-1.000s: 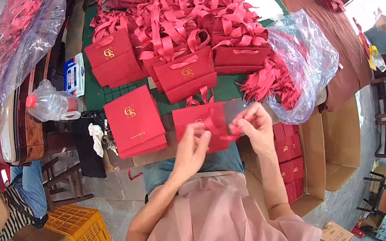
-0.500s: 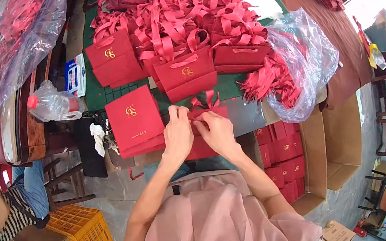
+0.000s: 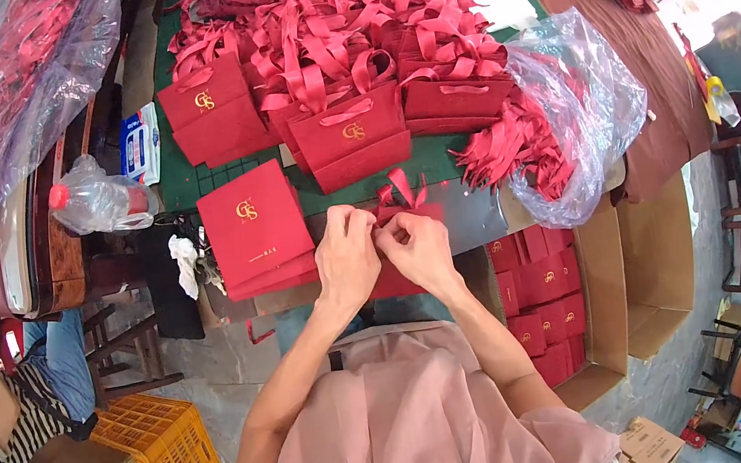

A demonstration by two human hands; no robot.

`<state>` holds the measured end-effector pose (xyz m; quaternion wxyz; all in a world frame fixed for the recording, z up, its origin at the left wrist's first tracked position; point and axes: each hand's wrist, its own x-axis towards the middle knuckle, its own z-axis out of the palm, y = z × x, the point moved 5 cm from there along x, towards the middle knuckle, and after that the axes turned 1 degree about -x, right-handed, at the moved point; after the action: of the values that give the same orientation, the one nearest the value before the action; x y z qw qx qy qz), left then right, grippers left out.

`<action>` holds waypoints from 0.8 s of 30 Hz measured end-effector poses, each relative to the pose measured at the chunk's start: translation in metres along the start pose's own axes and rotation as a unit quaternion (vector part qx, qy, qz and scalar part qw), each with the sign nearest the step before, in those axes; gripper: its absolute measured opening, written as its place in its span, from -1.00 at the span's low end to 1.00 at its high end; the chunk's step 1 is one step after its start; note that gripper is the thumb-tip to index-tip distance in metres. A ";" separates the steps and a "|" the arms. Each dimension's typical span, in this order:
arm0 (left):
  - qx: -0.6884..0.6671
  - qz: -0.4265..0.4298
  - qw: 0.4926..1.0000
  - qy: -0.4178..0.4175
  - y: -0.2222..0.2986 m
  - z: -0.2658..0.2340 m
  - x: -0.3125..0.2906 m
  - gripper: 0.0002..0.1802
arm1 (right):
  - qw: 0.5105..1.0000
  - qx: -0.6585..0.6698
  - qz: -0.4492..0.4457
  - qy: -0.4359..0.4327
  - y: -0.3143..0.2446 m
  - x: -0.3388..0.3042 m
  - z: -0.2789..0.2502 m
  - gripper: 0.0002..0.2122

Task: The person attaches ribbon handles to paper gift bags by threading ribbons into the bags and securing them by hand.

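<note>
Your left hand (image 3: 347,256) and right hand (image 3: 416,248) now sit side by side, touching, at the top edge of the red gift bag (image 3: 394,278) that lies flat at the near edge of the bench (image 3: 469,211), directly in front of your body. A second ago the two hands were held apart, the right one lifted with a strand of ribbon stretched between them; half a second ago they had closed in over the bag, and they remain there now, drawn slightly tighter. Both hands are pinched on the red ribbon (image 3: 401,190), whose loops stand up just beyond your fingertips; the fingertips themselves are turned away from the camera, so the exact grip cannot be told. Judged from this closing-in, the ribbon handle is being fastened at the bag's mouth rather than pulled through it. To your left lies a stack of flat red bags (image 3: 254,230); beyond it, finished bags with ribbon handles (image 3: 339,91) stand crowded together. A clear plastic sack of loose ribbon (image 3: 568,132) rests to your right, and an open carton of small red boxes (image 3: 543,311) stands below the bench edge.
</note>
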<state>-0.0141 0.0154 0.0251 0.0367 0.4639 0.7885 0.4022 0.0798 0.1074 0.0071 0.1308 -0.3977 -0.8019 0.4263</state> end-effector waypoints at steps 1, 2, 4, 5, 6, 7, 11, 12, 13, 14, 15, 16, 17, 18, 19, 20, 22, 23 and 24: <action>-0.004 -0.004 1.000 -0.002 -0.001 -0.001 0.000 -0.88 | 1.000 0.017 0.007 0.011 0.001 -0.001 0.001 -0.80; -0.008 -0.008 1.000 -0.005 -0.001 -0.001 -0.001 -0.89 | 0.999 0.034 0.015 0.022 0.002 -0.002 0.001 -0.80; -0.008 0.001 1.000 -0.003 0.001 -0.001 0.000 -0.89 | 0.998 0.052 0.001 0.038 0.001 -0.005 0.000 -0.82; -0.008 0.010 1.000 0.000 0.002 -0.002 0.001 -0.88 | 0.996 0.070 -0.013 0.053 0.000 -0.006 -0.001 -0.84; -0.008 0.009 1.000 0.000 0.003 -0.003 0.002 -0.88 | 0.996 0.071 -0.013 0.052 0.001 -0.007 0.001 -0.84; -0.014 -0.004 1.000 -0.008 0.004 -0.002 0.003 -0.88 | 0.994 0.060 -0.044 0.078 -0.002 -0.008 0.001 -0.85; -0.027 -0.021 0.998 -0.050 -0.001 0.003 0.004 -0.88 | 0.989 0.037 -0.093 0.109 0.000 -0.004 0.005 -0.86; -0.027 -0.021 0.998 -0.050 -0.003 0.003 0.004 -0.88 | 0.993 0.045 -0.065 0.083 0.003 -0.002 0.007 -0.87; -0.031 -0.024 0.998 -0.046 -0.005 0.002 0.005 -0.88 | 0.993 0.045 -0.065 0.083 0.003 0.000 0.007 -0.87; -0.034 -0.026 0.998 -0.041 -0.008 0.002 0.005 -0.89 | 0.995 0.048 -0.054 0.066 0.004 0.003 0.008 -0.87; -0.047 -0.019 0.998 -0.028 -0.015 0.006 0.003 -0.89 | 0.997 0.050 -0.043 0.049 0.006 0.004 0.009 -0.86; -0.046 -0.020 0.998 -0.027 -0.018 0.005 0.004 -0.89 | 0.999 0.022 -0.037 0.026 0.002 0.004 0.007 -0.85; -0.052 -0.037 0.997 -0.030 -0.021 0.005 0.004 -0.89 | 0.999 0.023 -0.037 0.025 -0.003 0.002 0.002 -0.85; -0.059 -0.053 0.996 -0.034 -0.024 0.005 0.005 -0.89 | 0.998 0.008 -0.049 0.023 -0.009 0.000 -0.002 -0.85; -0.066 -0.055 0.996 -0.028 -0.025 0.005 0.005 -0.89 | 0.998 -0.007 -0.061 0.023 -0.011 -0.003 -0.005 -0.84; -0.066 -0.056 0.996 -0.028 -0.025 0.006 0.004 -0.89 | 0.998 -0.009 -0.056 0.024 -0.007 -0.003 -0.004 -0.85; -0.089 -0.044 0.994 -0.043 -0.021 0.008 0.003 -0.88 | 0.996 -0.018 -0.078 0.042 -0.003 -0.004 -0.001 -0.86; -0.101 -0.043 0.992 -0.063 -0.016 0.008 0.002 -0.88 | 0.993 -0.027 -0.100 0.061 -0.004 -0.005 -0.002 -0.86; -0.102 -0.042 0.992 -0.063 -0.016 0.009 0.002 -0.88 | 0.994 -0.022 -0.097 0.054 -0.003 -0.005 -0.002 -0.89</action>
<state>-0.0221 0.0185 0.0087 0.1503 0.4483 0.7587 0.4482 0.0825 0.1037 0.0109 0.2055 -0.3431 -0.8377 0.3719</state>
